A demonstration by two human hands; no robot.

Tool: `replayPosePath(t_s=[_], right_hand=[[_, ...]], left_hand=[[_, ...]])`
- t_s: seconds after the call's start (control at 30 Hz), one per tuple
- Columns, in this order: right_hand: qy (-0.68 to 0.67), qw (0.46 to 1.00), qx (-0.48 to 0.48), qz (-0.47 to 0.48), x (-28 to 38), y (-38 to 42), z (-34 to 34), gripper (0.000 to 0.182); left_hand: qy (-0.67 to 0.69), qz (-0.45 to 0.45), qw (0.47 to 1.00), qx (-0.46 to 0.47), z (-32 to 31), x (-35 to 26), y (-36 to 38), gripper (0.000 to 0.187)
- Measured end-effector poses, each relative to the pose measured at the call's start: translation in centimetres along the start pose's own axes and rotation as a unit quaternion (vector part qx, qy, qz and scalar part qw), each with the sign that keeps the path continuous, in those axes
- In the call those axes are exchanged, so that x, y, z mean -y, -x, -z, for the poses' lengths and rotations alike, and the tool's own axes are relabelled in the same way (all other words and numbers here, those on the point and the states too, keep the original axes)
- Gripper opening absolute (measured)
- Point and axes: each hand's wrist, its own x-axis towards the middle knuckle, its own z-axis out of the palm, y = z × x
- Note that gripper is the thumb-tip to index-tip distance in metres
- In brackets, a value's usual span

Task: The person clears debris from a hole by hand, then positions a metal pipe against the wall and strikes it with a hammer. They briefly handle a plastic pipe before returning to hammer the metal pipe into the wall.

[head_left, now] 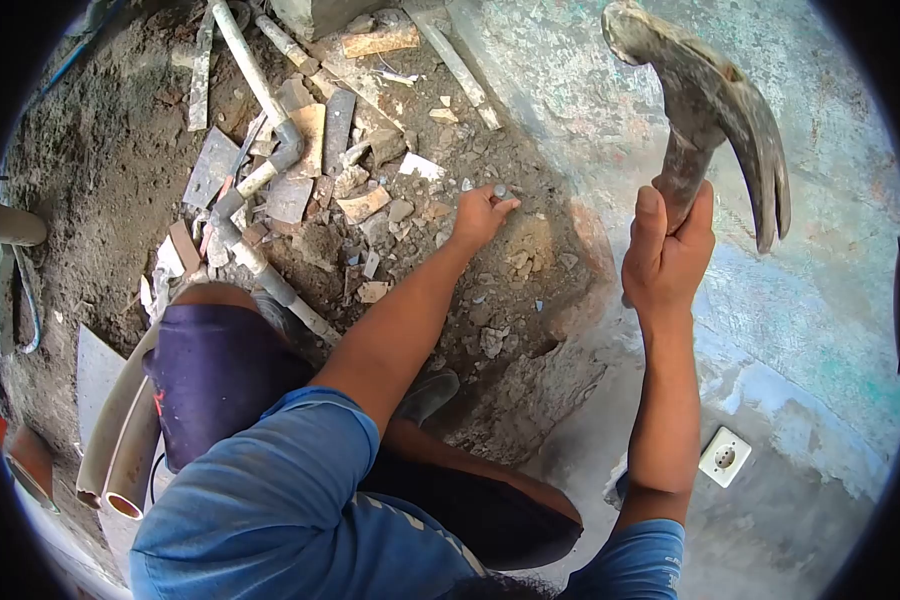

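At the upper right, my right hand [668,250] is wrapped round the handle of a worn claw hammer [715,95], raised with its claw pointing down to the right. My left hand [483,216] is near the middle, over the rubble, close to the foot of the wall. Its thumb and fingers pinch the end of a small greyish metal piece [500,190], probably a chisel or thick nail; the rest of that piece is hidden. The hammer head is well apart from the pinched piece.
Grey-white pipes [260,175] run through broken tiles [365,205] and rubble at the left. The painted wall [560,90] stands at the right, with a white socket [725,457] low down. Larger pipes [130,450] lie at the lower left.
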Motion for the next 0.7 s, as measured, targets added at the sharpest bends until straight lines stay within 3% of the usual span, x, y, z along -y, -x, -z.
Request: replayPosePath(t_s=[0.03,0.1,0.13,0.17,0.2,0.27,0.33,0.4,0.43,0.5,0.57,0.6,0.63,0.67,0.7], right_hand=[[0.004,0.999,0.026,0.043,-1.8,0.9,-0.5,0.025],[0.142,0.972,0.117,0.144,-6.7,3.5,-1.9,0.022],[0.144,0.971,0.117,0.149,-7.3,3.7,-1.8,0.022],[0.298,0.91,0.288,0.016,-7.9,3.9,-1.5,0.026],[0.428,0.784,0.433,-0.121,-7.2,3.6,-1.5,0.031],[0.429,0.801,0.402,-0.114,-6.4,2.5,-1.0,0.028],[0.424,0.813,0.379,-0.123,-3.3,1.9,-0.1,0.026],[0.215,0.951,0.206,-0.079,0.1,1.4,0.2,0.026],[0.214,0.952,0.205,-0.08,0.4,1.6,-0.2,0.026],[0.071,0.987,0.109,0.092,1.0,1.9,-0.9,0.028],[0.076,0.98,0.13,0.133,-3.2,3.5,-2.2,0.029],[0.231,0.935,0.264,0.043,-5.9,4.5,-2.7,0.027],[0.376,0.843,0.382,-0.047,-6.2,4.4,-2.9,0.025],[0.379,0.843,0.38,-0.043,-6.6,4.3,-2.7,0.025],[0.406,0.828,0.383,-0.057,-5.7,3.7,-2.8,0.025]], left_hand=[[-0.021,-0.006,1.0,-0.001,0.0,0.0,0.0,0.026],[-0.051,-0.002,0.999,-0.007,0.1,0.0,-0.1,0.029],[-0.083,0.006,0.996,-0.007,0.0,0.1,-0.1,0.032],[-0.08,0.001,0.997,-0.008,0.1,0.5,0.3,0.032],[-0.03,0.001,1.0,-0.005,0.7,0.6,0.7,0.032],[0.027,0.001,1.0,-0.009,0.7,0.6,0.1,0.033],[-0.021,0.013,1.0,-0.013,0.7,-0.7,0.6,0.025],[-0.017,0.014,1.0,-0.007,0.2,-0.1,0.3,0.028],[-0.013,0.006,1.0,-0.004,0.1,0.0,-0.1,0.032],[-0.049,0.007,0.999,0.0,0.2,0.0,0.2,0.031],[-0.083,0.005,0.997,-0.002,0.5,0.0,-0.1,0.03],[-0.097,-0.044,0.994,-0.017,0.1,1.1,-0.4,0.03],[-0.11,-0.096,0.989,-0.033,-0.2,1.9,-0.9,0.029],[-0.054,-0.233,0.969,-0.069,-0.2,2.9,-0.9,0.028],[-0.054,-0.239,0.967,-0.069,0.2,1.6,-1.2,0.028]])
